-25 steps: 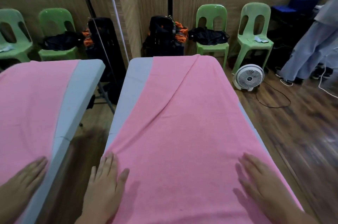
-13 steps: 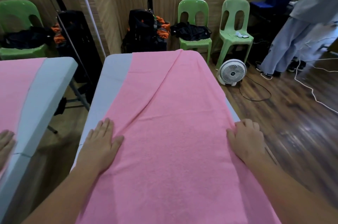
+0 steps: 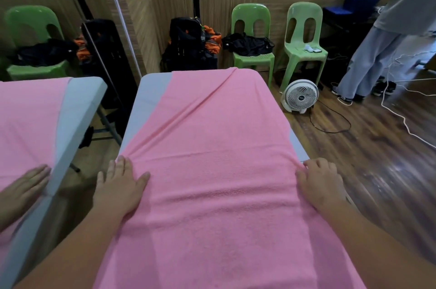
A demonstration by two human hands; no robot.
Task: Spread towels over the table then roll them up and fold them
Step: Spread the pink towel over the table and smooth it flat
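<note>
Pink towel [image 3: 212, 147] lying along grey bench [image 3: 151, 90], long crease crossing it. My left grip [image 3: 120, 185] pressing flat on left edge, fingers apart. My right grip [image 3: 318, 182] curling round right edge. I am guessing: spreading step. Next needing sideways tug, smoothing crease, before rolling.
</note>
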